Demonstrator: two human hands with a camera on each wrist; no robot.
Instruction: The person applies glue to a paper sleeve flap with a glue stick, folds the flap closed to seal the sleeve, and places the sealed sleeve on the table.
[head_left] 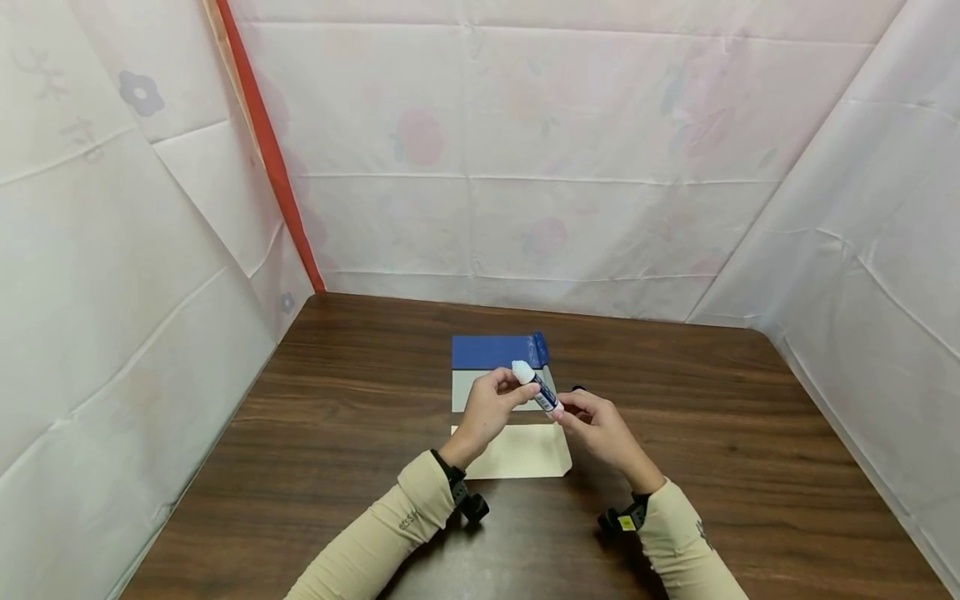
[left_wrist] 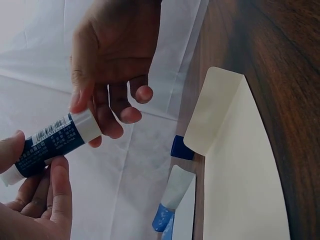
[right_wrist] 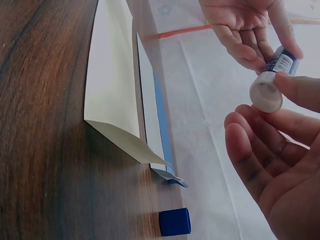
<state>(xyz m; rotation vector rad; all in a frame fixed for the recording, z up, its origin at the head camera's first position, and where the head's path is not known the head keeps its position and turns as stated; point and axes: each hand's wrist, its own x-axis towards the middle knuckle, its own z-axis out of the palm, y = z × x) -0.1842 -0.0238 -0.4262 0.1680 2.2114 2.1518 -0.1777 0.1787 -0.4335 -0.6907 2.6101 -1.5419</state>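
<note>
A glue stick (head_left: 544,393) with a dark blue label and white ends is held tilted above the papers, its white tip up and uncapped. My left hand (head_left: 487,414) pinches its barrel near the tip between thumb and fingers. At the white base end, my right hand (head_left: 604,431) pinches with thumb and forefinger, the other fingers loosely spread. The hollow base (right_wrist: 267,96) shows in the right wrist view. Beneath the hands lies a cream sheet (head_left: 525,454) with folded-up end flaps. Behind it is a blue and pale grey sheet (head_left: 487,352), also with end flaps.
A blue cap (right_wrist: 175,222) stands on the wooden table (head_left: 360,417), right of the sheets and partly hidden behind my right hand in the head view. White patterned curtains (head_left: 570,150) enclose the table's back and sides, with a red strip (head_left: 270,150) at the back left corner.
</note>
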